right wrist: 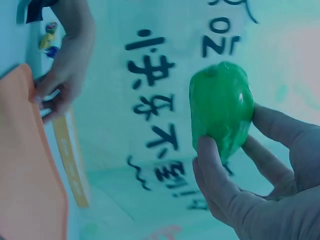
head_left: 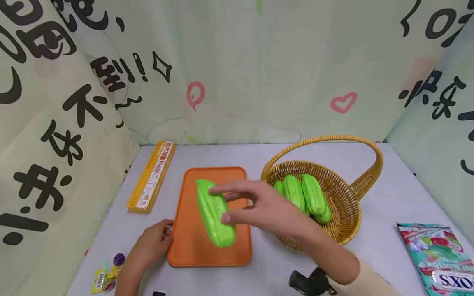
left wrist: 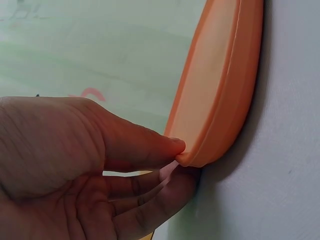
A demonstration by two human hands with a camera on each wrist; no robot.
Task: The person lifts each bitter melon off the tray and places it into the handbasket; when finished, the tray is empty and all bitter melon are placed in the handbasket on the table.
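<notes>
In the head view my right hand holds a long, glossy green pepper-like vegetable above the orange tray. Thumb and fingers grip its sides, as the right wrist view shows of the vegetable too. My left hand is at the tray's left edge. There the thumb lies over the tray rim with the fingers underneath, pinching it. Several more green vegetables of the same kind lie in a wicker basket beyond my right forearm.
A yellow pasta box lies behind the tray at the left. Small wrapped candies sit beside my left wrist. At the right edge is a teal snack bag. The basket's tall handle arches upward, and printed curtains stand around the table.
</notes>
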